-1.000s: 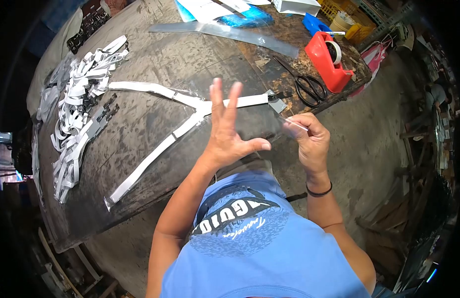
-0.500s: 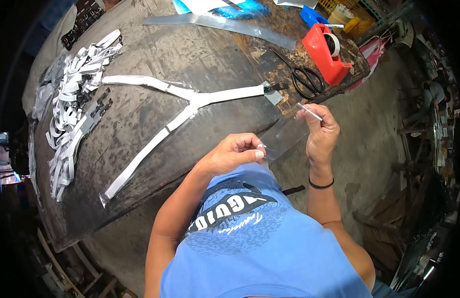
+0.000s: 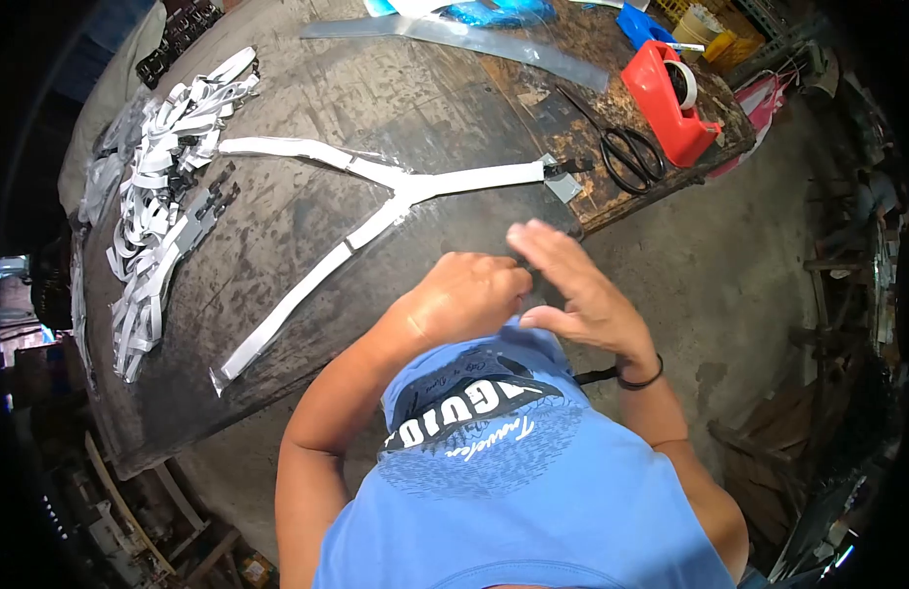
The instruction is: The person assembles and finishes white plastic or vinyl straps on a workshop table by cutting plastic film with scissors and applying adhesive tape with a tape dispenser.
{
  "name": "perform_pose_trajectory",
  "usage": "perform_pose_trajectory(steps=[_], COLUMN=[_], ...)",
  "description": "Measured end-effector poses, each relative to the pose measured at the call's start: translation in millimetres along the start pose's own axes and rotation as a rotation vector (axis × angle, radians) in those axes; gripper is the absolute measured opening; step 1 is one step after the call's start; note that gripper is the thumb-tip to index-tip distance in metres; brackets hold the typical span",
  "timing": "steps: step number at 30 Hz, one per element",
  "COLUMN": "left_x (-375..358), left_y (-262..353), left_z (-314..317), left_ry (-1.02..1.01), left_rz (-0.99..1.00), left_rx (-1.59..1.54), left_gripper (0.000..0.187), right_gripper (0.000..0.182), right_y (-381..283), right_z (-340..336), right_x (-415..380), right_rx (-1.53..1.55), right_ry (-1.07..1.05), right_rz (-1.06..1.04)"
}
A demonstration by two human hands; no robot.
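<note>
Close in front of the blue shirt, my left hand (image 3: 469, 293) is closed with its fingers curled, and whatever lies inside it is hidden. My right hand (image 3: 594, 299) is just to its right, fingers stretched out and thumb apart, holding nothing that I can see. On the dark work table, beyond both hands, a white Y-shaped elastic strap set, like suspenders (image 3: 479, 183), lies spread out. Clear plastic covers its strap ends, and a black clip with a grey card (image 3: 562, 185) is at its right end.
A heap of white straps (image 3: 165, 187) lies along the table's left side. Black scissors (image 3: 626, 157) and a red tape dispenser (image 3: 668, 113) rest at the right corner. A long clear plastic strip (image 3: 474, 44) crosses the far side. The table's near edge runs close to my hands.
The clear plastic piece stretched between my hands is out of sight. My right hand has come down and left, its pinch opened into a flat hand. My left hand has turned knuckles up.
</note>
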State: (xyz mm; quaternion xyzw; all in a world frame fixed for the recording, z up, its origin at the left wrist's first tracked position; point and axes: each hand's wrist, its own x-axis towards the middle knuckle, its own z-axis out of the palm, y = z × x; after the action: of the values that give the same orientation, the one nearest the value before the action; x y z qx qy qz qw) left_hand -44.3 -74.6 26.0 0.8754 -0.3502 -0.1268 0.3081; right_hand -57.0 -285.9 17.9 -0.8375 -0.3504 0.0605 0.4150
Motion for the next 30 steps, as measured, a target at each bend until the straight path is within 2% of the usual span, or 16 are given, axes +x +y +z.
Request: perform_pose_trajectory(steps=[2, 3, 4, 5, 6, 7, 8, 10, 11, 15, 17, 22, 24, 26, 29, 30], left_x=[1, -1, -3, -5, -7, -8, -7, -6, -4, 3, 8, 10, 16, 24, 32, 38], left_y=[11, 6, 2, -2, -6, -11, -14, -23, -26, -25, -24, -17, -15, -13, -13, -12], left_z=[-16, -14, -17, -20, -22, -20, -14, 1, 8, 16, 15, 17, 19, 21, 19, 14], left_ry=[-0.066, 0.033, 0.039, 0.128, 0.213, 0.234, 0.228, 0.351, 0.38, 0.424, 0.484, 0.418, 0.374, 0.436, 0.365, 0.349], left_rz=[0.0, 0.027, 0.018, -0.021, -0.058, -0.165, -0.162, -0.328, -0.273, -0.257, -0.273, -0.247, -0.241, -0.125, -0.038, -0.036], left_rx=[0.066, 0.025, 0.03, -0.094, -0.22, -0.408, -0.409, -1.004, -1.039, -0.955, -0.917, -0.628, -0.55, -0.593, -0.573, -0.567], left_gripper=[0.012, 0.012, 0.012, 0.012, 0.012, 0.016, 0.016, 0.023, 0.028, 0.027, 0.021, 0.017, 0.016, 0.014, 0.016, 0.016], right_gripper=[0.059, 0.059, 0.045, 0.031, 0.031, 0.02, 0.013, 0.013, 0.014, 0.014, 0.013, 0.013, 0.013, 0.014, 0.012, 0.01], right_y=[-1, 3, 8, 11, 12, 13, 14, 13, 15, 24, 28, 26, 31, 30, 35, 35], right_z=[7, 9, 11, 13, 14, 14, 13, 14, 15, 18, 21, 22, 20, 19, 17, 10], right_x=[9, 9, 8, 6, 7, 8, 9, 11, 11, 10, 8, 5, 2, 1, -2, -6], right_rx=[0.173, 0.175, 0.317, 0.461, 0.467, 0.556, 0.641, 0.706, 0.749, 0.779, 0.776, 0.751, 0.824, 0.875, 0.88, 0.882], right_ry=[-0.056, -0.059, -0.003, 0.053, 0.051, 0.131, 0.216, 0.275, 0.3, 0.305, 0.302, 0.403, 0.297, 0.311, 0.393, 0.356], right_rz=[0.145, 0.133, 0.226, 0.326, 0.33, 0.382, 0.431, 0.429, 0.436, 0.448, 0.431, 0.366, 0.388, 0.415, 0.366, 0.446])
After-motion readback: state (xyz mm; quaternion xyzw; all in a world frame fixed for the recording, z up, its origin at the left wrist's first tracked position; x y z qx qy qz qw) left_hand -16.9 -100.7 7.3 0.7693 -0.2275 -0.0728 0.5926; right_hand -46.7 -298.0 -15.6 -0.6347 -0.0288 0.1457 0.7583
